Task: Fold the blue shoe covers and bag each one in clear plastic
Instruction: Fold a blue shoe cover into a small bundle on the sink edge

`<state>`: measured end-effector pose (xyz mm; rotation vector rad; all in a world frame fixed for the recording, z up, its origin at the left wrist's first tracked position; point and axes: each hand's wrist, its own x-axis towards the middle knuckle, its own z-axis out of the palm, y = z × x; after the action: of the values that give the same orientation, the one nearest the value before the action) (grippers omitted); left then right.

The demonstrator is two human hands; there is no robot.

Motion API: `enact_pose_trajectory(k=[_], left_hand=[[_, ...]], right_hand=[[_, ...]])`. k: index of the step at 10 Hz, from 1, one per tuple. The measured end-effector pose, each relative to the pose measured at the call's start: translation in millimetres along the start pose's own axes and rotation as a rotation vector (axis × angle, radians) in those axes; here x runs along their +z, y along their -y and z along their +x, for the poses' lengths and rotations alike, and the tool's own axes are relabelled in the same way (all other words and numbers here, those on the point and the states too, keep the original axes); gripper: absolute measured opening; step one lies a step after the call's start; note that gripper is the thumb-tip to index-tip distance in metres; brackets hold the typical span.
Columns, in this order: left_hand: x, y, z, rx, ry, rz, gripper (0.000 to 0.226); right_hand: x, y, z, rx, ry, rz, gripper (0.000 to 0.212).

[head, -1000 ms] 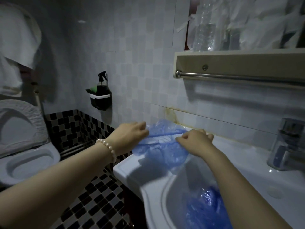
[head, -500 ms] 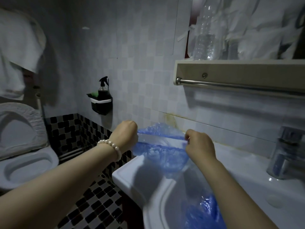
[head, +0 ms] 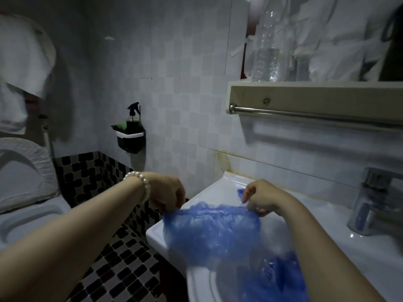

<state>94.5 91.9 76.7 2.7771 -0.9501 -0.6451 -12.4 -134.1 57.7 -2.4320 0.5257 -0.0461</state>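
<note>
A: Since the earlier frame both hands have dropped from mid-air to the basin's edge, and the cover that was stretched taut between them now sags.

B: The grips?

A: The left hand (head: pixel 168 192), centre of frame, pinches the left end of the blue shoe cover (head: pixel 211 232); the right hand (head: pixel 261 198) pinches its right end, fingers curled round the elastic rim. The cover drapes over the near-left corner of the sink (head: pixel 218 188).

B: Progress?

A: Early, I'd judge. This one is unfolded and unbagged, and a heap of more blue covers (head: pixel 277 280) lies in the bowl at lower right. No filled bag shows.

B: Surroundings?

A: Faucet (head: pixel 375 201) at right, towel rail (head: pixel 316 114) above, spray bottle (head: pixel 132 116) on the wall, toilet (head: pixel 26 192) at left. The narrow ledge seems a poor folding surface.
</note>
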Motion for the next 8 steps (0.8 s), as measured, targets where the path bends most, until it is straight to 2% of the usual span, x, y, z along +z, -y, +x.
enact_pose_trajectory(k=[1,2,3,4,5,6,7,8], left_hand=[[-18.4,8.3,-0.5,-0.088,0.050,0.033,0.020],[-46.8,5.0,-3.3,0.103,-0.816,0.042,0.010],[-51.1,5.9,-18.7,0.556,-1.801,0.335,0.014],[-18.5,16.8,-6.3,0.513,-1.132,0.938,0.020],[3.9,30.7,3.4,0.024,-0.222,0.580,0.046],[-17.2,31.4,0.8,0.115,-0.402,0.232,0.013],[-42.6,23.1,-7.5,0.395,-1.165,0.021,0.005],[-43.7,16.6,-20.1,0.693,-1.777,0.236,0.015]], right_hand=[[-26.7,14.8,-9.8,0.126,0.239,-0.302,0.011],[-59.1,35.2,-4.2,-0.036,-0.247,-0.254,0.009],[-64.0,40.5,-15.9,-0.632,-1.371,0.029,0.016],[-31.2,18.8,-7.0,-0.383,-0.590,-0.276,0.024],[-17.6,-4.8,-2.6,0.094,0.350,-0.571,0.020],[-39.3,-2.7,5.1,-0.053,0.084,-0.363,0.017],[-52.2,14.7,7.4,-0.408,-0.803,-0.023,0.011],[-49.7,23.7,-7.9,-0.783,-1.495,0.109,0.009]])
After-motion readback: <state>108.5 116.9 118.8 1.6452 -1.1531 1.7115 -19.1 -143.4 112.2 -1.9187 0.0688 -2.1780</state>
